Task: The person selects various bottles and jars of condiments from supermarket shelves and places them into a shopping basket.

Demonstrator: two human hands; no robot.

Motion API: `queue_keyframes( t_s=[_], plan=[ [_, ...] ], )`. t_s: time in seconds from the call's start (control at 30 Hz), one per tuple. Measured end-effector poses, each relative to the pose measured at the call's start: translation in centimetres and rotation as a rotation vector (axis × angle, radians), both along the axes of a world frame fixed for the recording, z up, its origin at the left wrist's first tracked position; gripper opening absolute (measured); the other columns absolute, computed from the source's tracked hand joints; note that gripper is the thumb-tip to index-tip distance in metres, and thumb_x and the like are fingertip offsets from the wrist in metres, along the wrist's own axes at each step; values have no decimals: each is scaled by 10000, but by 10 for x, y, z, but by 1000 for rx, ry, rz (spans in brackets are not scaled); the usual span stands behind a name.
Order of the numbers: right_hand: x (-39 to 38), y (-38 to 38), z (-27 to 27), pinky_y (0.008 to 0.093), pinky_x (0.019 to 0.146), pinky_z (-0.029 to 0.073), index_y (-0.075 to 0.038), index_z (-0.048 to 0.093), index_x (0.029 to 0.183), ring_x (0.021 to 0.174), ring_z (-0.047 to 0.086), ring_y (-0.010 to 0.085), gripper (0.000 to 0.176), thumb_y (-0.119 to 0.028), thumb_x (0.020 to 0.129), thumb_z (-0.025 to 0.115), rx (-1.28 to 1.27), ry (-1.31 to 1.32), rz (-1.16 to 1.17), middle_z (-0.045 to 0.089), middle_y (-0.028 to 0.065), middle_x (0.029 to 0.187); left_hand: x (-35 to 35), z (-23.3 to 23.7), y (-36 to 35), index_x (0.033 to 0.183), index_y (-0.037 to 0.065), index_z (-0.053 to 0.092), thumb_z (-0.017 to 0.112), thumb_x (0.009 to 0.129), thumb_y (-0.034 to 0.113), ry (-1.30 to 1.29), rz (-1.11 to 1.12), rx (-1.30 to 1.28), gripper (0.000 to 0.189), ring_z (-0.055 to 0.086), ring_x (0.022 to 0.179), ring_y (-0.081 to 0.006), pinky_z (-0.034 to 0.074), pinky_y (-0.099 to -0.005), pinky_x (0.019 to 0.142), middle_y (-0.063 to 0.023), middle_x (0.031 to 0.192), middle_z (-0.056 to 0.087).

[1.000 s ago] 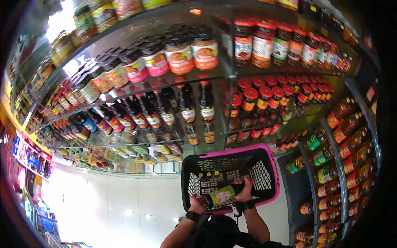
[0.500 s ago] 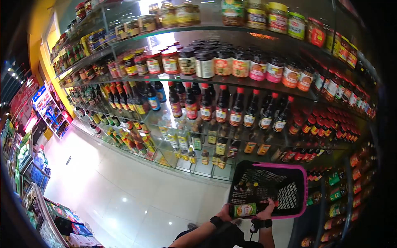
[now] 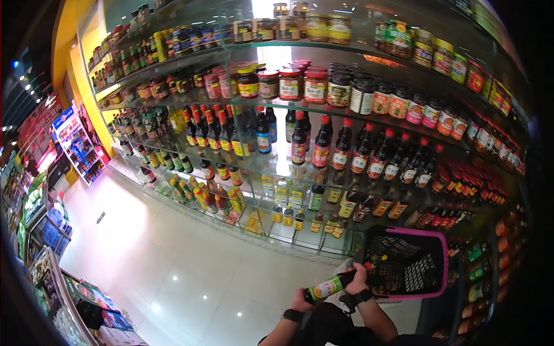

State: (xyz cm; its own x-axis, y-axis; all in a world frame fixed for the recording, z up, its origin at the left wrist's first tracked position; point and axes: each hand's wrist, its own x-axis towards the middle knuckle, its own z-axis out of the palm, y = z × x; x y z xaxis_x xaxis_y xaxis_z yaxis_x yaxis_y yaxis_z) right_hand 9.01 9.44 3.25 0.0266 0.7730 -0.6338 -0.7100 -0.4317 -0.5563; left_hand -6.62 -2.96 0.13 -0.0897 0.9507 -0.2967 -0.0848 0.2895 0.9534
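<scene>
A dark bottle with a green and white label (image 3: 327,288) is held slanting between my two hands, left of the basket. My left hand (image 3: 300,300) is closed round its base. At the red-capped neck, my right hand (image 3: 359,279) has its fingers wrapped round the bottle. The black basket (image 3: 445,262) with a pink rim stands just right of my right hand. Several small bottles (image 3: 379,264) with yellow or dark caps lie inside it, partly hidden in shadow.
Glass shelves (image 3: 323,108) full of jars and sauce bottles run across the view. More bottles stand on racks (image 3: 496,271) at the right. A pale tiled floor (image 3: 190,254) stretches left, with a display stand (image 3: 81,144) beyond and boxed goods (image 3: 95,297) at lower left.
The bottle and both my hands have moved left, away from over the basket. The bottle is now tilted with its neck up to the right. The view has turned left.
</scene>
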Motion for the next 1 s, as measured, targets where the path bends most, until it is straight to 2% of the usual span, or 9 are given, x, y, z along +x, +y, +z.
queue_keyframes(
  t_s=[0.03,0.13,0.23,0.37,0.4,0.57,0.77,0.93,1.0],
  plan=[
    [-13,6,-11,343,562,435,-111,414,629,525,459,201,156,-163,702,541,0,-13,67,439,34,547,-13,14,-2,960,-4,555,745,580,167,-97,-77,-81,458,589,861,-137,455,-264,788,-71,918,613],
    [-69,9,-11,354,555,436,-91,411,617,536,472,210,155,-145,703,528,-82,37,113,445,53,552,-44,-70,-13,949,-4,574,765,572,167,-257,63,-15,456,592,857,-126,463,-260,779,-54,931,617],
    [-123,14,-16,355,554,436,-76,406,624,532,471,213,152,-135,702,523,-143,27,203,443,61,554,-83,-44,-21,1013,-1,549,666,691,192,-610,186,11,393,578,904,-166,452,-297,816,-90,993,594],
    [-185,26,-34,363,546,438,-68,398,631,521,467,218,149,-125,704,514,-94,44,333,435,64,555,-137,-8,-18,1121,-11,460,354,842,269,-36,166,-93,409,509,1022,-241,387,-367,908,-132,1113,520],
    [-202,31,-34,368,535,441,-67,397,642,512,466,216,140,-117,709,509,-69,42,324,435,58,555,-153,-32,-8,1105,-14,472,423,819,260,-563,346,-143,399,527,995,-227,403,-354,891,-125,1085,539],
    [-283,83,-27,357,520,443,-77,400,645,494,458,200,140,-109,715,517,-145,118,284,439,49,552,-239,-68,35,1047,-13,517,730,587,120,-56,192,-28,524,596,849,-146,469,-274,788,-77,919,617],
    [-353,143,5,339,520,440,-74,409,651,496,466,196,150,-121,735,524,-43,248,274,447,50,544,-309,-36,105,1175,-33,390,276,797,280,-1270,445,-160,504,449,1087,-297,345,-407,940,-176,1154,474],
    [-379,180,90,317,499,434,-65,456,668,495,501,200,122,-109,714,560,190,49,427,482,61,554,-324,-10,152,1129,-33,421,311,821,217,-1328,402,-156,411,491,1024,-285,395,-383,889,-173,1097,504],
    [-387,195,114,317,478,424,-60,455,661,477,498,190,127,-71,702,575,332,1,456,486,63,540,-322,11,172,1130,-55,410,320,826,199,-1059,333,-101,405,497,991,-286,401,-364,883,-183,1068,502]
  ],
)
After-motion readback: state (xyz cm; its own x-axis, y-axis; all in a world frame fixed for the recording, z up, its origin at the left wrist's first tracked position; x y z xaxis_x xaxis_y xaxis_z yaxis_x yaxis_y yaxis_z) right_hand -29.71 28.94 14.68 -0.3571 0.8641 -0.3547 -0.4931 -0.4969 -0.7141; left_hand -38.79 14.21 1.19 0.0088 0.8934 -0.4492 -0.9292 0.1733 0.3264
